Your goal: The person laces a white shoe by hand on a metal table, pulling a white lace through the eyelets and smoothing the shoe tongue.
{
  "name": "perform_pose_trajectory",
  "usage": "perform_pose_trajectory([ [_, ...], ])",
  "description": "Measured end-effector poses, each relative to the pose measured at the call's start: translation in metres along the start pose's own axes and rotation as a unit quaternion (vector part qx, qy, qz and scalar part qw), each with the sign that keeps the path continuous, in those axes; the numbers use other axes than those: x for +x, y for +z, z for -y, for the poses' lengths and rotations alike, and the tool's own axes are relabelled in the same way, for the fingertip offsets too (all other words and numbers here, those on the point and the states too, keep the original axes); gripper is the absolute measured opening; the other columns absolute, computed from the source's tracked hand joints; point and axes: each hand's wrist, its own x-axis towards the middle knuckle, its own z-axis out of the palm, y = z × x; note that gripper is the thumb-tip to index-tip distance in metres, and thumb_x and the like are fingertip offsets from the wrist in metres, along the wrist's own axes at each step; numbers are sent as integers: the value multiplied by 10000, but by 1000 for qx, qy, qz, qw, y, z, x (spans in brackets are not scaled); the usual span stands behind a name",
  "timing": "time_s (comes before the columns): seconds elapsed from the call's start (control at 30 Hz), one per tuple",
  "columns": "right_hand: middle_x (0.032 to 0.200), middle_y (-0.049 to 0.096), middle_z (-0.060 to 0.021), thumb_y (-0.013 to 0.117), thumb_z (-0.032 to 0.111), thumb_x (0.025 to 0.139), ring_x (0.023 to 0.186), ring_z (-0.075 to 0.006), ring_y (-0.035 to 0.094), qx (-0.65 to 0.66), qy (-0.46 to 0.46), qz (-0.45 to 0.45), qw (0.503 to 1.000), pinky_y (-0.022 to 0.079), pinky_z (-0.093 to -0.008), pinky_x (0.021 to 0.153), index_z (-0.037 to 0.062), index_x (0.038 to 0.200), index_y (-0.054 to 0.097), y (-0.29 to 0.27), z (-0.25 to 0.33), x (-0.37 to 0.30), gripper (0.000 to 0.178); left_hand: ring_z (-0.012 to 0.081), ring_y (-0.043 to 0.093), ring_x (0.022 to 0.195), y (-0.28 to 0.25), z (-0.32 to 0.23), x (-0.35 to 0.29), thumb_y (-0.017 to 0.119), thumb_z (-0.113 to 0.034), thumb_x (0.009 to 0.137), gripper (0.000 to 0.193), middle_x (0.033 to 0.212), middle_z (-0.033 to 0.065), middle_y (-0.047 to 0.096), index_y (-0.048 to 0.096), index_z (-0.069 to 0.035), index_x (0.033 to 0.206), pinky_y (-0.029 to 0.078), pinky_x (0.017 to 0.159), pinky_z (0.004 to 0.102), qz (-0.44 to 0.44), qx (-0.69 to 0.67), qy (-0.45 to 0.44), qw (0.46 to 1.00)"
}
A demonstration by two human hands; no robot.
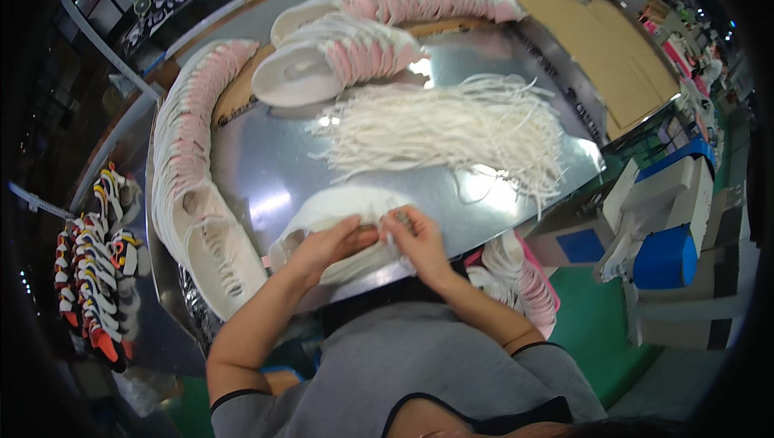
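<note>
A white shoe upper [347,203] lies on the metal table right in front of me, its toe pointing to the right. My left hand [332,246] is wrapped over the near side of it, fingers bent near the lacing area. Close by, my right hand [413,236] pinches thumb and fingers together over the same area. Whatever is between those fingertips is too small and blurred to make out. Beyond both hands lies a big bundle of white shoelaces [443,132].
A long curved row of nested white and pink shoe uppers [189,128] borders the left side. More nested uppers [339,63] stand at the back. Cardboard [605,51] lies at the far right. Below the table's right edge is a pink bin [536,277] of uppers.
</note>
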Motion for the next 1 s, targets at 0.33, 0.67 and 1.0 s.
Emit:
perform_pose_trajectory([
  [0.33, 717, 651, 13, 634, 151, 965, 654, -24, 538, -33, 35, 67, 997, 396, -198, 576, 30, 933, 664, -5, 24, -11, 129, 187, 587, 1181, 29, 17, -16, 538, -355, 1048, 446, 1238, 116, 644, 586, 2, 1311, 460, 1026, 300, 46, -55, 220, 973],
  [0.67, 638, 628, -33, 645, 144, 929, 565, -73, 546, -207, -40, 55, 976, 412, -253, 530, 19, 877, 653, 1, 22, -18, 135, 132, 640, 1002, 34, 29, -13, 681, -223, 968, 308, 1123, 55, 684, 667, -25, 1203, 520, 856, 266, -106, -48, 237, 964],
  [1.0, 924, 716, -154, 571, 60, 1003, 850, -235, 721, -198, -51, 84, 975, 544, -326, 742, -18, 1093, 552, -10, 34, -25, 121, 130, 657, 999, 45, 32, -18, 706, -161, 946, 273, 1097, 59, 704, 686, -17, 1177, 530, 857, 265, -180, 19, 296, 938],
])
